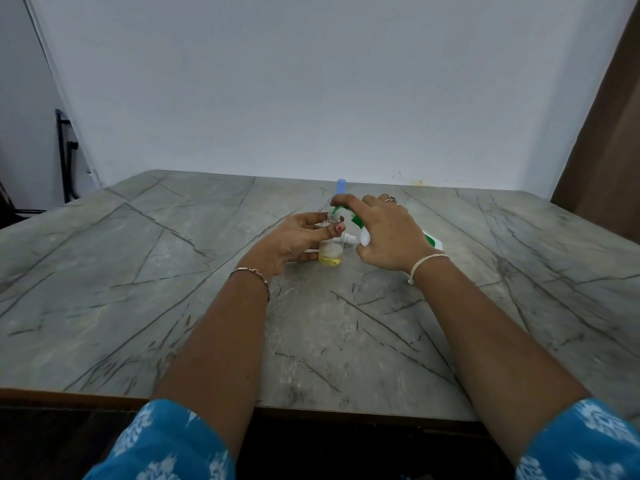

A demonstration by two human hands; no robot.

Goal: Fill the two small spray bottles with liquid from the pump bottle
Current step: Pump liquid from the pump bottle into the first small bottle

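A small clear spray bottle (pixel 331 255) stands open on the grey table (pixel 138 271), with a little yellow liquid at its bottom. My left hand (pixel 298 239) grips it around the neck. My right hand (pixel 384 230) holds the white pump bottle (pixel 433 241), tilted over to the left, with a finger on its green pump head (pixel 337 210). The green nozzle points down into the small bottle's mouth. Behind my hands the blue cap of a second small bottle (pixel 341 186) sticks up; its body is hidden.
A small white spray-cap part (pixel 349 239) lies on the table just right of the clear bottle. A white wall rises behind the table's far edge. A dark metal frame (pixel 65 154) stands at the left, a brown panel (pixel 609 140) at the right.
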